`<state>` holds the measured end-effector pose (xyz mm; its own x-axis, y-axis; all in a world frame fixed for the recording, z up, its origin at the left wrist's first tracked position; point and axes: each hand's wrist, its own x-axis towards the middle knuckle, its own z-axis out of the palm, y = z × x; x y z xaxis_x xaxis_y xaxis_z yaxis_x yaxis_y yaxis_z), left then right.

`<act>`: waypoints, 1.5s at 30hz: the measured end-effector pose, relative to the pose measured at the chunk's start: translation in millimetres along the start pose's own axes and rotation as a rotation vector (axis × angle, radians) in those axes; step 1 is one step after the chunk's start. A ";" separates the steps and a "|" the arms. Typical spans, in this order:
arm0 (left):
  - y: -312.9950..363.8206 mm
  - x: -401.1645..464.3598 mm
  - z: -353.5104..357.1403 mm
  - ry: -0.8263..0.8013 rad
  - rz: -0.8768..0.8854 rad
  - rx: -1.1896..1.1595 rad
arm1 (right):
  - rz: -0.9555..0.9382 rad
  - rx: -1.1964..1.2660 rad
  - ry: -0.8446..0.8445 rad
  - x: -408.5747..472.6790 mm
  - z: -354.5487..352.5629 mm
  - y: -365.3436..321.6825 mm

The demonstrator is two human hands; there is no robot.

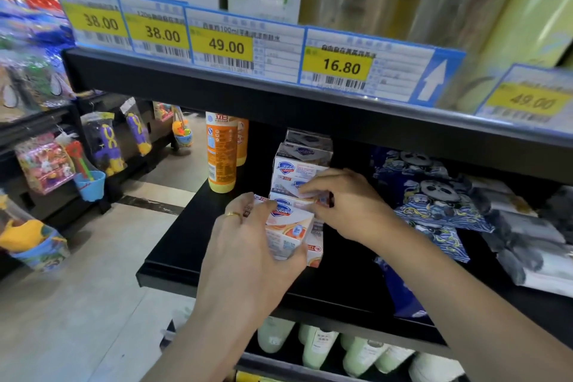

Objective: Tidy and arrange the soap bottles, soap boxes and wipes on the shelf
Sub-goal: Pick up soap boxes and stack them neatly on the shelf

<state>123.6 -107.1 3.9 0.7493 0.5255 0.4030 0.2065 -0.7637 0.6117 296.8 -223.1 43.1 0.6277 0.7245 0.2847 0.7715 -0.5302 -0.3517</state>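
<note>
The white-and-orange cardboard soap box (290,231) stands near the black shelf's (173,254) front edge, left hand (248,245) gripping it; light, stiff, best held by its sides. Right hand (344,198) pinches the white stacked boxes (297,174) behind.

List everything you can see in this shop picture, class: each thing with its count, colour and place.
Cardboard soap boxes: several stacked, white with blue logos, middle shelf centre.
Orange plastic soap bottles: two, upright, left of the boxes.
Blue panda-print wipe packs: several, right of the boxes.
Grey-white soft packs: several, far right.
Yellow price labels: five, upper shelf edge.
Pale green bottles: several, lower shelf.
Packaged toys: many, multicoloured, hanging left.
Left hand: grips the front soap box.
Right hand: pinches a stacked box.
</note>
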 end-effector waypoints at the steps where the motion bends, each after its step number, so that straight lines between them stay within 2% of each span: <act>1: 0.1 -0.8 1.7 -0.002 -0.002 0.006 | 0.039 0.056 -0.025 0.7 -3.1 -0.3; 5: 4.7 -2.8 6.9 0.000 -0.003 0.039 | 0.087 0.175 -0.058 0.2 -5.9 -2.1; 12: 14.6 5.6 18.7 0.055 0.020 0.151 | 0.183 0.366 0.040 -0.4 -9.4 -13.1; 21: 18.8 3.3 28.7 0.030 -0.005 0.202 | 0.163 0.402 0.015 -7.4 -1.4 -16.6; 29: -0.2 0.6 25.2 -0.018 0.032 0.059 | 0.135 0.344 0.042 -11.1 4.1 -15.7; 31: -7.8 -2.2 18.4 -0.014 0.043 0.005 | 0.091 0.280 0.150 -14.3 7.5 -15.9; 34: -17.0 -5.7 5.6 0.065 0.098 -0.029 | 0.007 0.257 0.488 -20.8 16.6 -27.9; 36: -17.6 -6.6 -3.0 0.142 0.155 -0.097 | -0.005 0.279 0.606 -30.4 19.8 -43.7; 39: -20.1 -5.3 -9.2 0.151 0.215 -0.148 | 0.009 0.340 0.630 -44.7 22.1 -59.8; 45: 1.0 -32.6 8.2 0.064 0.375 -0.250 | 0.047 0.307 0.625 -102.3 12.1 -62.7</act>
<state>104.5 -128.0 -14.3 0.7015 0.2577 0.6644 -0.2361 -0.7957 0.5578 182.9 -258.6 25.2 0.6727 0.2654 0.6907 0.7357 -0.3398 -0.5859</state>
